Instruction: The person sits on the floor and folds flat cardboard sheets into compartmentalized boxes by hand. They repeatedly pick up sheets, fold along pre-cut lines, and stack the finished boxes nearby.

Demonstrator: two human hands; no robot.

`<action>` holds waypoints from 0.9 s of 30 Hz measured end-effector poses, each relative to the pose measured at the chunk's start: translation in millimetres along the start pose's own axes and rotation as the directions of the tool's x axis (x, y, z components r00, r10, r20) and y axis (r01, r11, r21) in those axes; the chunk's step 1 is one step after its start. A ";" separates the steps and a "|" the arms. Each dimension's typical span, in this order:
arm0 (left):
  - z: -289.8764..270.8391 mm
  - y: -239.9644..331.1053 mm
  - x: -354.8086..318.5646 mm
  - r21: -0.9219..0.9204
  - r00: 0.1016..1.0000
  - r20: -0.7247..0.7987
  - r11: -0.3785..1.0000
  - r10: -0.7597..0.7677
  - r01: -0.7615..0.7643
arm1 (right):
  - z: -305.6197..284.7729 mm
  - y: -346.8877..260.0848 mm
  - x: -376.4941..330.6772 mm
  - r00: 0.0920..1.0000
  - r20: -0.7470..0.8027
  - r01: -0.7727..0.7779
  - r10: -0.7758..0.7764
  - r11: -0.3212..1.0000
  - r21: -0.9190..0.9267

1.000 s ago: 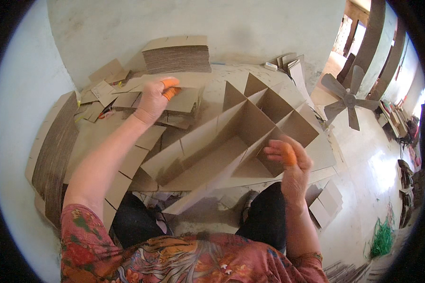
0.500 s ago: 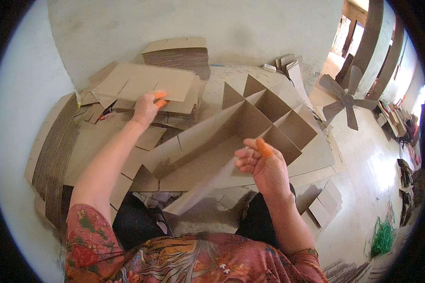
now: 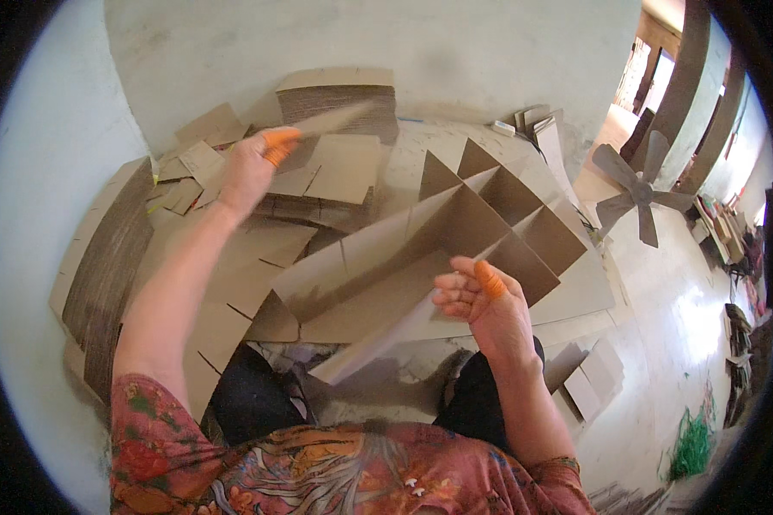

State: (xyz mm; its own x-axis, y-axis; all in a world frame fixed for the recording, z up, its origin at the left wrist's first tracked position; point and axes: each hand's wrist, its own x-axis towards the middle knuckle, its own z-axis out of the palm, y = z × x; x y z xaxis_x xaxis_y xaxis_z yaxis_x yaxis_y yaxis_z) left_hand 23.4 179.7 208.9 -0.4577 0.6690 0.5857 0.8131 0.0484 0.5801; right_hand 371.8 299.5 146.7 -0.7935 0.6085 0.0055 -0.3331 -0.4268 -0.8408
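My left hand (image 3: 251, 170), with orange covers on its fingertips, pinches a brown cardboard sheet (image 3: 342, 117), tilted almost edge-on and blurred by motion. Below that sheet lies a pile of slotted cardboard pieces (image 3: 345, 170). In front of me stands a partly assembled cardboard divider (image 3: 459, 227), its crossing strips forming cells at the right end and a long open bay at the left. My right hand (image 3: 488, 307), also wearing orange on the thumb, has its fingers curled at the divider's near cardboard strip (image 3: 378, 343). That strip leans toward me; the fingers partly hide it.
A tall cardboard stack (image 3: 337, 99) stands against the wall, another stack (image 3: 103, 275) at the left. Loose pieces (image 3: 541, 129) lean at the back right. A fan (image 3: 641, 192), folded cardboard (image 3: 594, 382) and green string (image 3: 691, 442) are on the right.
My left hand has lifted the cardboard sheet off the pile, moved up and left, and tilted it. The right hand stays at the near strip. The whole view has shifted slightly.
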 end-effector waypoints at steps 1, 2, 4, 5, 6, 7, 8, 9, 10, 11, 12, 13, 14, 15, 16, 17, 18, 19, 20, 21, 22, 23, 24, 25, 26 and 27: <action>18.4 28.7 -15.7 -0.165 0.996 0.066 0.985 0.053 -0.041 | 1.3 -1.3 2.3 1.000 0.020 0.018 -0.019 1.000 0.024; 33.4 54.4 -34.5 -0.323 0.986 0.121 0.944 0.113 -0.069 | 2.7 -1.5 6.3 0.998 0.045 0.035 -0.037 0.998 0.052; 48.8 88.0 -72.8 -0.162 0.863 0.202 0.885 0.463 -0.437 | -0.6 -4.1 13.6 0.993 0.113 0.019 -0.033 0.993 0.120; 61.7 93.7 -89.7 -0.162 0.801 0.223 0.831 0.556 -0.533 | -0.4 -4.3 16.0 0.998 0.002 0.059 -0.060 0.991 0.122; 63.4 109.2 -101.4 -0.204 0.695 0.328 0.766 0.640 -0.609 | 0.2 -6.1 15.9 0.988 -0.122 0.109 -0.095 0.988 0.113; 62.7 115.8 -112.9 -0.223 0.744 0.339 0.817 0.576 -0.532 | -1.7 -6.4 14.7 0.963 -0.238 0.152 -0.124 0.983 0.106; 57.9 120.7 -124.1 -0.229 0.790 0.351 0.864 0.503 -0.449 | -4.0 -10.9 10.9 0.933 -0.333 0.193 -0.135 0.970 0.147; 54.2 121.6 -129.5 -0.236 0.828 0.364 0.902 0.427 -0.362 | -10.8 -13.0 7.2 0.901 -0.376 0.286 -0.217 0.948 0.138; 47.7 113.5 -128.3 -0.072 0.876 0.245 0.909 0.416 -0.411 | -23.9 -19.8 -1.3 0.839 -0.375 0.391 -0.393 0.916 -0.087; 37.2 100.3 -127.7 0.103 0.902 0.120 0.899 0.414 -0.427 | -31.3 -26.0 -8.4 0.798 -0.355 0.446 -0.488 0.873 -0.198; 31.6 84.3 -129.9 0.123 0.968 0.051 0.961 0.245 -0.249 | -39.1 -33.0 -16.6 0.744 -0.333 0.494 -0.579 0.812 -0.310; 26.3 68.0 -136.9 0.143 0.998 -0.022 0.988 0.057 -0.053 | -35.7 -41.3 -26.0 0.733 -0.326 0.515 -0.598 0.800 -0.308; 24.5 53.9 -142.7 0.163 0.998 -0.064 0.986 -0.014 0.024 | -34.2 -47.3 -32.0 0.718 -0.315 0.541 -0.621 0.782 -0.309; 24.2 45.6 -148.5 0.181 0.990 -0.109 0.978 -0.085 0.103 | -38.4 -46.2 -34.6 0.686 -0.316 0.539 -0.655 0.750 -0.384; 22.7 47.9 -151.3 0.143 0.976 -0.030 0.965 -0.216 0.218 | -44.9 -43.2 -37.8 0.652 -0.315 0.531 -0.689 0.712 -0.459; 18.6 53.0 -154.0 0.116 0.938 0.052 0.935 -0.341 0.334 | -50.3 -39.5 -40.1 0.620 -0.308 0.519 -0.722 0.672 -0.529; 15.6 57.8 -157.5 0.100 0.879 0.135 0.889 -0.457 0.447 | -53.3 -36.5 -41.6 0.615 -0.299 0.513 -0.730 0.658 -0.552; 15.5 61.9 -160.8 0.065 0.896 0.124 0.905 -0.425 0.421 | -55.6 -33.5 -42.9 0.608 -0.290 0.507 -0.739 0.642 -0.575; 16.3 66.3 -164.6 0.030 0.912 0.111 0.919 -0.394 0.393 | -59.0 -29.9 -43.9 0.602 -0.279 0.501 -0.748 0.627 -0.596; 16.7 69.6 -167.7 -0.004 0.927 0.096 0.931 -0.364 0.366 | -66.6 -23.4 -43.9 0.633 -0.261 0.498 -0.729 0.642 -0.583; 14.9 72.7 -170.1 0.006 0.917 0.117 0.924 -0.381 0.383 | -72.9 -16.5 -42.5 0.664 -0.240 0.497 -0.708 0.658 -0.566; 13.6 75.6 -172.2 0.016 0.907 0.138 0.916 -0.399 0.400 | -77.1 -12.8 -43.3 0.694 -0.218 0.493 -0.686 0.674 -0.550; 13.3 77.8 -174.8 0.026 0.895 0.161 0.908 -0.416 0.417 | -78.8 -10.8 -45.5 0.710 -0.195 0.418 -0.677 0.628 -0.657; 12.5 77.7 -179.3 -0.011 0.895 0.115 0.900 -0.431 0.435 | -72.8 -13.1 -46.7 0.732 -0.171 0.407 -0.660 0.624 -0.667; 14.2 74.7 -184.9 -0.050 0.892 0.070 0.892 -0.446 0.450 | -64.9 -17.9 -49.1 0.753 -0.147 0.395 -0.641 0.619 -0.679; 16.7 72.3 -190.3 -0.090 0.887 0.027 0.882 -0.462 0.462 | -60.0 -20.6 -49.9 0.773 -0.124 0.383 -0.622 0.614 -0.691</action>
State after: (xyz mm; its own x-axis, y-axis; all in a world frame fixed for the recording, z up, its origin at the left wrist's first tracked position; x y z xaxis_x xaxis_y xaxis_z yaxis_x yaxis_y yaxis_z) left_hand 175.2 68.3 130.0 -0.7716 0.5906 0.2361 0.4735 0.2855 0.8332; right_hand 448.9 318.1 131.3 -0.3434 0.8188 0.4600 -0.1565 0.4331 -0.8877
